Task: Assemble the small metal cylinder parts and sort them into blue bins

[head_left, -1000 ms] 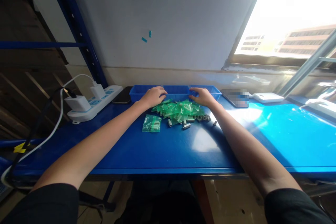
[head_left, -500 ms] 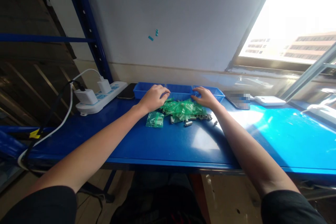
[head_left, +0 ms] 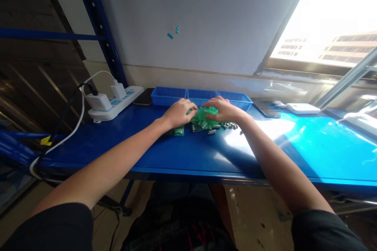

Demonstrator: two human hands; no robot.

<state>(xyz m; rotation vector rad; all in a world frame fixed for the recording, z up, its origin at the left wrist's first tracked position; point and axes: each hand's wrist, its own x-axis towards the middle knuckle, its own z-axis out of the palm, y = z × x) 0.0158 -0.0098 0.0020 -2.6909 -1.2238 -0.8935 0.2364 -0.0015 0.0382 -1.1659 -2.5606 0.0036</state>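
Observation:
A heap of green plastic packets [head_left: 199, 119] lies on the blue table between my hands. My left hand [head_left: 180, 112] rests over the heap's left side, fingers curved, with a gap between thumb and fingertips. From the right, my right hand [head_left: 222, 110] reaches over the packets with its fingers and thumb apart. Both hands touch or nearly touch the heap; exact contact is hidden. One flat green packet [head_left: 179, 131] lies partly under my left wrist. Small silver metal pieces [head_left: 212, 131] are scattered along the near and right edges of the heap.
Behind the heap stands a blue tray with three compartments [head_left: 169, 96]. A white power strip [head_left: 110, 110] with plugged-in chargers and a dark phone [head_left: 143, 97] are at left. Another phone [head_left: 266, 108] and a white box [head_left: 302, 108] lie at right. The table's front edge [head_left: 188, 171] runs near me.
My hands have moved closer together and down onto the green packets. My right hand has shifted left, away from the tray, and covers more of the heap. The view has tilted slightly.

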